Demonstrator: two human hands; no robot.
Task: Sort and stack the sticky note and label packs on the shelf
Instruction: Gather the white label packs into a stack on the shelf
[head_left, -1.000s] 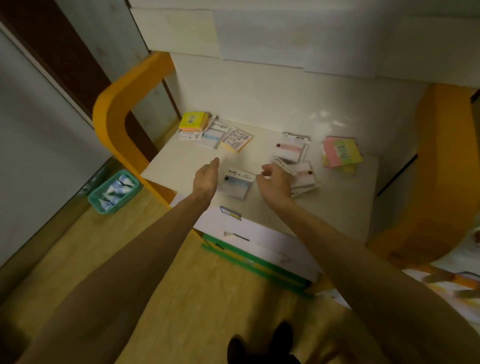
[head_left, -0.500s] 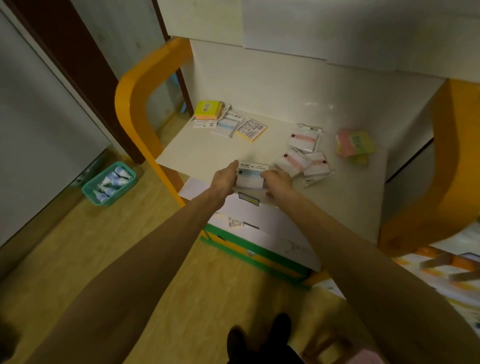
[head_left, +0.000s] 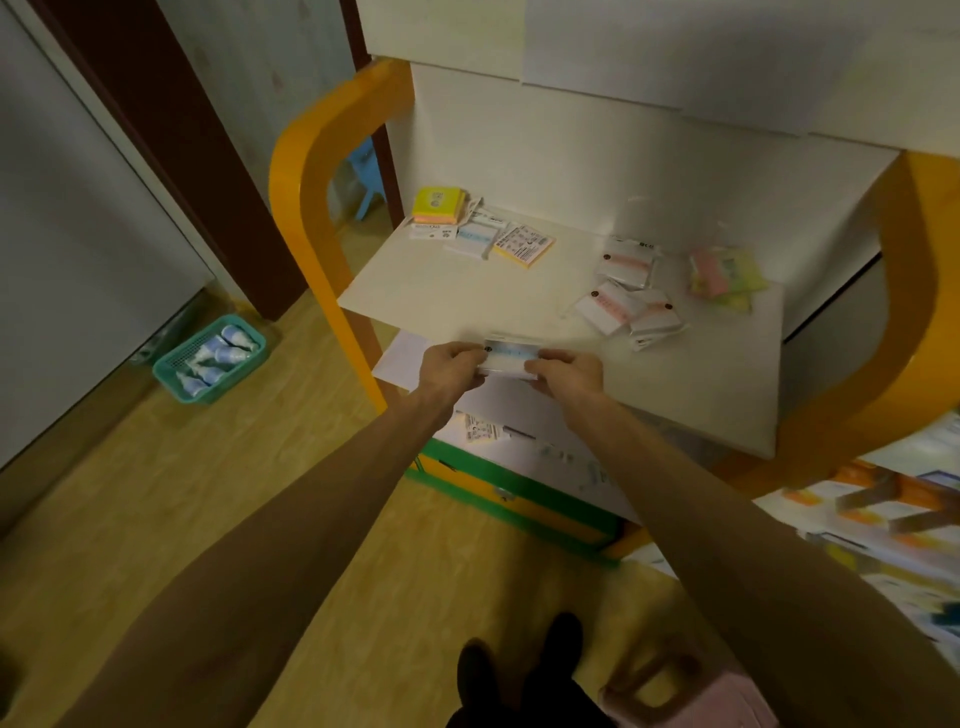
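Both hands hold one thing between them: a small flat white label pack with a pale blue band (head_left: 508, 356), wrapped in clear film. The left hand (head_left: 451, 365) pinches its left end and the right hand (head_left: 565, 370) pinches its right end, so the pack is lifted level at the near edge of the white shelf board (head_left: 467, 296), just over the lip. Gripping it at both ends likely squares it up and lets its face be read before it goes to a pile.

Ahead of the left hand, well apart from it at the back corner, lie a yellow and orange sticky note block (head_left: 437, 204), a white pack with blue print (head_left: 476, 240) and a yellow pad with a printed white label (head_left: 523, 245). The blue-banded pack probably belongs with these, by colour.

Ahead of the right hand, nearer, three white packs with pink bands (head_left: 626, 299) lie loosely overlapped and unstacked. Beyond them sits a pink and yellow sticky note block (head_left: 724, 273), blurred. The sorting looks well short of finished.
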